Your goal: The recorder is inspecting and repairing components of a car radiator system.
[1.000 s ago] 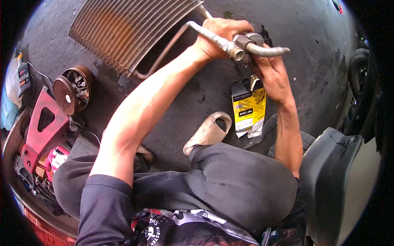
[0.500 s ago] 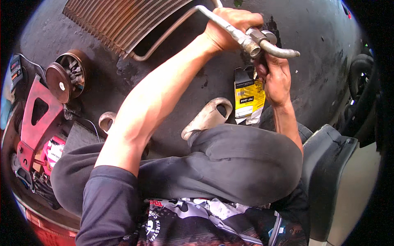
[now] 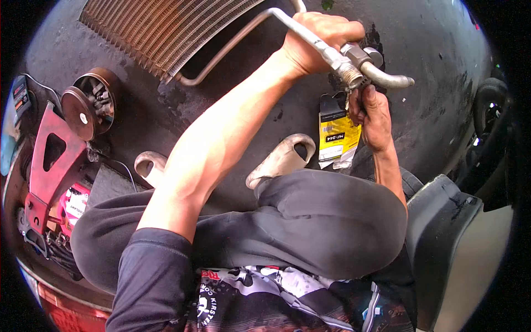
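My left hand (image 3: 323, 40) is wrapped round a bent silver metal pipe (image 3: 300, 31) that runs back to a finned radiator core (image 3: 160, 33). The pipe's threaded end (image 3: 349, 76) faces down toward me. Beside it is a hex-nut fitting (image 3: 355, 54) with a short curved tube (image 3: 390, 79) pointing right, and a round metal end (image 3: 374, 57) shows behind. Just below the threaded end, my right hand (image 3: 377, 122) is closed, thumb against curled fingers. What it pinches, if anything, is too small and dark to make out.
On the dark floor below my right hand lies a yellow-and-black box (image 3: 340, 138). A round tin (image 3: 105, 97) of metal pieces, a red metal stand (image 3: 47, 166) and a pink bottle (image 3: 76, 202) are at left. A tyre (image 3: 488, 105) and a grey-black panel (image 3: 442, 221) stand at right.
The pipe and my left hand have shifted slightly right and down. My right hand has dropped a little, and its thumb now shows below the threaded end.
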Available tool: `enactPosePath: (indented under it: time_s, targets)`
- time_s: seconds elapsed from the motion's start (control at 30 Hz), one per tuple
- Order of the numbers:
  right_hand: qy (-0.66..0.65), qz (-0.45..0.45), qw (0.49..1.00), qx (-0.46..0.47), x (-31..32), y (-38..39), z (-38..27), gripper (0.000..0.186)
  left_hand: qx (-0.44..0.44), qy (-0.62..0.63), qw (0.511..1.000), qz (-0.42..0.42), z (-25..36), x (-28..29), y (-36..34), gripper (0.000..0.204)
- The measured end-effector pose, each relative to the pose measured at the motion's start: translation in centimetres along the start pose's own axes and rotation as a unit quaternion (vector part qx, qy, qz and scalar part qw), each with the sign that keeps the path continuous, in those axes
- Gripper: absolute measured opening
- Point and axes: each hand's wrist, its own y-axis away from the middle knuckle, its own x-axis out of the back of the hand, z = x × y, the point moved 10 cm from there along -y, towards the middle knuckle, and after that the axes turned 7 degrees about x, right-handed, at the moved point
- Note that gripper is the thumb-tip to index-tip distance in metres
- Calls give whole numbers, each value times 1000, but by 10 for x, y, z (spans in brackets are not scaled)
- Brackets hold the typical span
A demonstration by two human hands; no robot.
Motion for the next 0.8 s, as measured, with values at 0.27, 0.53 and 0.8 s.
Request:
enactPosePath:
  time_s: [0.27, 0.53, 0.8]
  targets:
    - [1, 28, 999, 29, -3, 1, -7, 54, -12, 45, 999, 8, 5, 17, -1, 16]
    - [49, 61, 997, -1, -8, -1, -13, 62, 59, -61, 979, -184, 19, 47, 18, 65]
    - [63, 65, 995, 42, -3, -1, -16, 61, -23, -378, 880, -286, -37, 155, -1, 72]
